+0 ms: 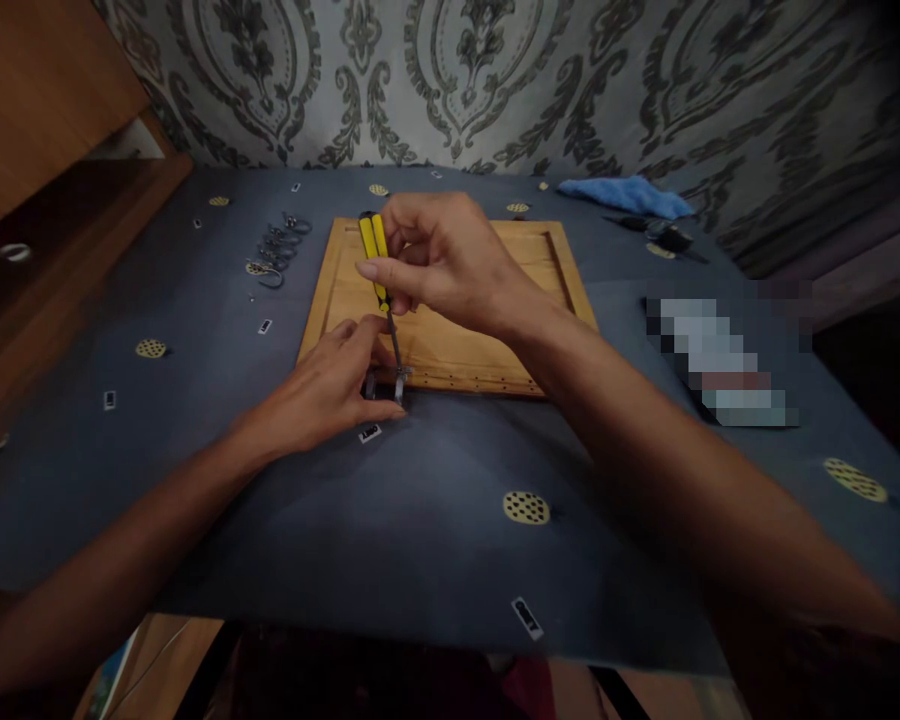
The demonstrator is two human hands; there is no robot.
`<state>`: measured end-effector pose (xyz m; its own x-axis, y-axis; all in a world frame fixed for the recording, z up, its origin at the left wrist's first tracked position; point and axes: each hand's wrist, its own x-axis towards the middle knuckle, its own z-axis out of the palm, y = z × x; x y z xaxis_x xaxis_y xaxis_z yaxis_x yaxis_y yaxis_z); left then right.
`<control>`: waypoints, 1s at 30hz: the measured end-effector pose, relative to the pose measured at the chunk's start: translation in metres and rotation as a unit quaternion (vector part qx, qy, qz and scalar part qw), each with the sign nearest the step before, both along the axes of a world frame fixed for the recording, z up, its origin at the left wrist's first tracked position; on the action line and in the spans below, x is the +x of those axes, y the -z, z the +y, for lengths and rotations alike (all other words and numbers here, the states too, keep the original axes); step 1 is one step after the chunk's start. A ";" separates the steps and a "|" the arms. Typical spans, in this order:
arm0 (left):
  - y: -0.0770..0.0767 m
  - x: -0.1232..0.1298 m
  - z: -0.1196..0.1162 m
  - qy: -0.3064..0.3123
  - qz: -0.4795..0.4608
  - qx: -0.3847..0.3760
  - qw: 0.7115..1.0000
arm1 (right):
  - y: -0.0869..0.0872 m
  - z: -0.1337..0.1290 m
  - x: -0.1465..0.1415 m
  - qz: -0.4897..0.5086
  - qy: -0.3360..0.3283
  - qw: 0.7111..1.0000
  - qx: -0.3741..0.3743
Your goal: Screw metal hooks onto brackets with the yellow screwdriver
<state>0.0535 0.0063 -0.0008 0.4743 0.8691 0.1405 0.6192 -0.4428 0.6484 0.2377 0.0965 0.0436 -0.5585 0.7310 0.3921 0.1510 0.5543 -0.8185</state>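
A wooden board [450, 345] with a raised rim lies flat on the table, small dark holes dotted along its near edge. My right hand [442, 255] is closed around the yellow and black handle of a screwdriver [375, 250]. Its shaft slants down to a metal hook [400, 384] at the board's near left corner. My left hand [330, 385] pinches around that hook, thumb in front and fingers behind, against the board's edge. A second metal piece beside it is partly hidden by the fingers. Whether the tip sits in a screw is too small to tell.
Several metal hooks [277, 245] lie in a row left of the board. At the back right are a blue cloth [630, 194] and a dark tool [667, 235]. A pixelated object [720, 360] lies to the right. A wooden cabinet [52, 110] borders the left side.
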 end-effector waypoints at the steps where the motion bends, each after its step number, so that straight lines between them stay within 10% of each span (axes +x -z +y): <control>1: 0.000 0.000 0.000 -0.001 0.002 0.004 1.000 | -0.001 -0.005 0.003 0.011 0.003 1.000 -0.007; 11: -0.002 0.000 -0.001 -0.011 0.017 -0.017 1.000 | 0.005 -0.046 0.035 0.090 0.115 0.988 0.039; 30: -0.002 -0.001 -0.001 -0.011 0.020 -0.005 1.000 | 0.009 -0.049 0.034 0.014 0.103 0.993 0.054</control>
<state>0.0528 0.0049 0.0010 0.4601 0.8807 0.1127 0.6543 -0.4222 0.6275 0.2714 0.0478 0.0348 -0.3893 0.7810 0.4884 0.2474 0.5994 -0.7613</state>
